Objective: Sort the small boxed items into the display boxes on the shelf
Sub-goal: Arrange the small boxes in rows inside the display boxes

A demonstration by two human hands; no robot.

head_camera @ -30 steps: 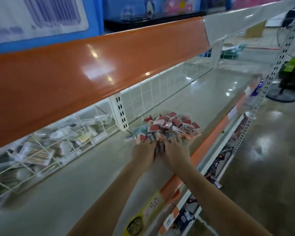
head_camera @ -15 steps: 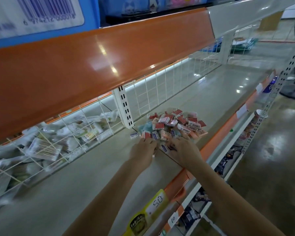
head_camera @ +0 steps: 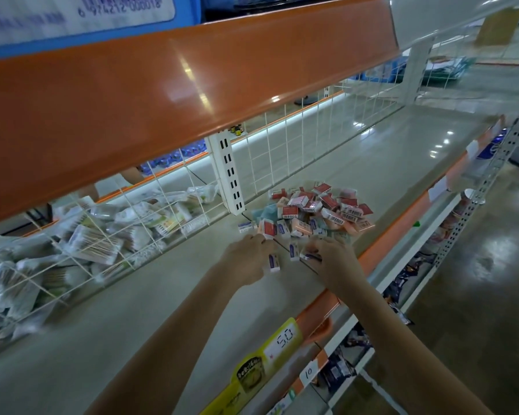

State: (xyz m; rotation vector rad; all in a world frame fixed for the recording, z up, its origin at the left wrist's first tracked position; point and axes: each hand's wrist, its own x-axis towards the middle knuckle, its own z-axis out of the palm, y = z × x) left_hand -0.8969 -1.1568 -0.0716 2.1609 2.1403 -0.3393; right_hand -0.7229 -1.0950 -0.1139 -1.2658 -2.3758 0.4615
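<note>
A loose heap of small boxed items, red, peach, white and teal, lies on the pale shelf board by the white upright. My left hand rests at the heap's near edge, fingers curled around a small white-and-blue box. To its right my right hand pinches another small white-and-blue box. One more such box stands between the hands. No display box is visible on this shelf.
An orange shelf edge overhangs above. A wire divider fences off bagged cotton swabs at left. A white slotted upright stands behind the heap. Price tags hang on the front rail; lower shelves and glossy floor lie at right.
Both hands have drawn back from the heap toward me and parted slightly, each bringing a small white-and-blue box. The camera view has tilted down a little.
</note>
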